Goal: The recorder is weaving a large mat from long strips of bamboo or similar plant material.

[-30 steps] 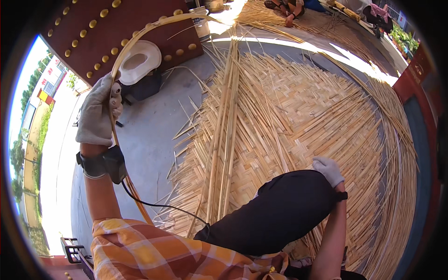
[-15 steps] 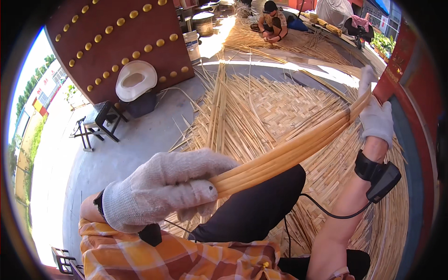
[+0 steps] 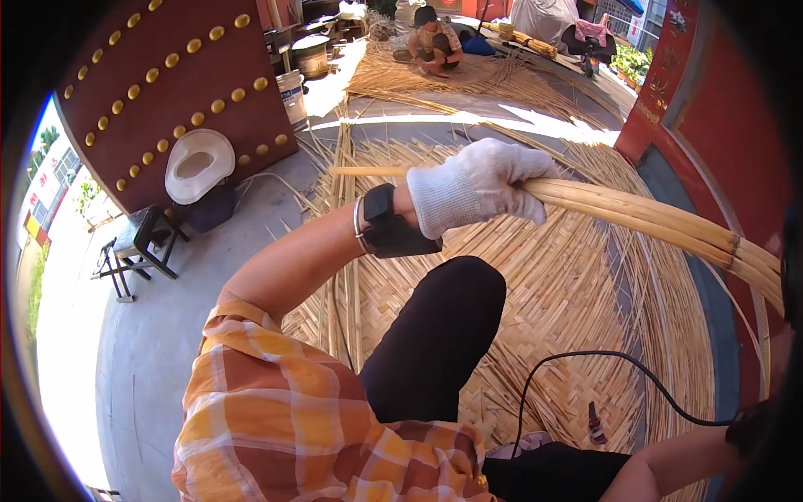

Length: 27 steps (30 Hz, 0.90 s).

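My left hand (image 3: 489, 186), in a pale knitted glove, is closed around a flat bundle of long yellow split-reed strips (image 3: 640, 209). The bundle slants down to the right and runs off into the dark rim. A thin end of strip pokes out to the left, behind the glove. Of my right arm (image 3: 686, 460), only the forearm shows at the lower right; the hand lies beyond the visible edge. Beneath my arms a herringbone-woven reed mat (image 3: 552, 326) spreads over the floor, with loose strip ends round its border. My dark-trousered knee (image 3: 456, 301) rests above it.
A small dark tool or strap (image 3: 595, 422), hard to make out, lies on the mat. A studded red door (image 3: 192, 75), white hat (image 3: 199, 167) and low stool (image 3: 142, 238) are at left. Another person (image 3: 432, 42) crouches among reeds at the back. A red door frame (image 3: 703, 125) borders the right.
My left hand has moved up and right along the strips. My right hand has gone out of view at the right, and the bundle now extends that way. The view has shifted somewhat.
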{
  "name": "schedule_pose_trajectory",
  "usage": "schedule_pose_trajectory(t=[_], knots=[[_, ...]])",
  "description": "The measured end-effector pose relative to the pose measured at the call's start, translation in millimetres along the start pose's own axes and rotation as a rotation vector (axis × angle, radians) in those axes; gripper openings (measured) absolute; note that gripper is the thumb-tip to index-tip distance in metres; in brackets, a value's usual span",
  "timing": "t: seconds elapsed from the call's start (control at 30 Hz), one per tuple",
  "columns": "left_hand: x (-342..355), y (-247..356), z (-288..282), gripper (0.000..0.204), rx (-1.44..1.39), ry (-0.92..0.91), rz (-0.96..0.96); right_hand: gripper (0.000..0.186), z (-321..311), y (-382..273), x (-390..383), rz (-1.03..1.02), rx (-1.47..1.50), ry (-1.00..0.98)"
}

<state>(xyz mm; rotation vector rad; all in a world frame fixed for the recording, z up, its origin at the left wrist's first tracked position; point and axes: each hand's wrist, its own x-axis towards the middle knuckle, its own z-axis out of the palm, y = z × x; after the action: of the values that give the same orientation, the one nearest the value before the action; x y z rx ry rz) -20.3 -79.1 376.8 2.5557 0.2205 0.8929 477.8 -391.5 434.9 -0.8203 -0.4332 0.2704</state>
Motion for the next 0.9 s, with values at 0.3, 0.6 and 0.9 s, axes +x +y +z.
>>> schedule_pose_trajectory(t=[0.3, 0.6, 0.9], knots=[[46, -79, 73, 0.012, 0.302, -0.276, -0.293, 0.023, 45, 126, -129, 0.147, -1.341, -0.022], [29, -160, 123, 0.012, -0.133, -0.65, -0.417, 0.033, 64, 314, -176, 0.227, -1.328, -0.863], [-49, -213, 222, 0.055, -0.647, -0.629, -0.84, 0.022, 35, 389, -159, 0.458, -1.118, -0.711]])
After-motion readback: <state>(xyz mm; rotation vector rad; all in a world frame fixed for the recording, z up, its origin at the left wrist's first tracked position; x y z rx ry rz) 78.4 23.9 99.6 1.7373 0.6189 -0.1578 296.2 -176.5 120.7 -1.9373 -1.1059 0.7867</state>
